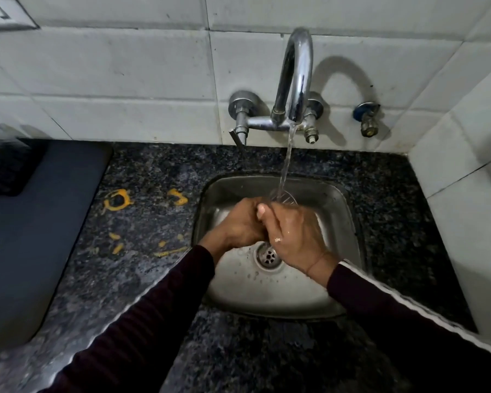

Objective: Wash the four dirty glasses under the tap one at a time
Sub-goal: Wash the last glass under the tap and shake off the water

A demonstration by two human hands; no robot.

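A clear glass is held over the steel sink, its rim tilted up toward the running stream from the chrome tap. Water falls straight into the glass. My right hand wraps around the glass body from the right, a ring on one finger. My left hand presses against it from the left, fingers curled at the glass. Most of the glass is hidden behind both hands. No other glasses show in the view.
Dark speckled granite counter surrounds the sink, with yellow stains to the left. A dark mat lies at far left. A small valve sticks out of the tiled wall on the right. The drain sits below my hands.
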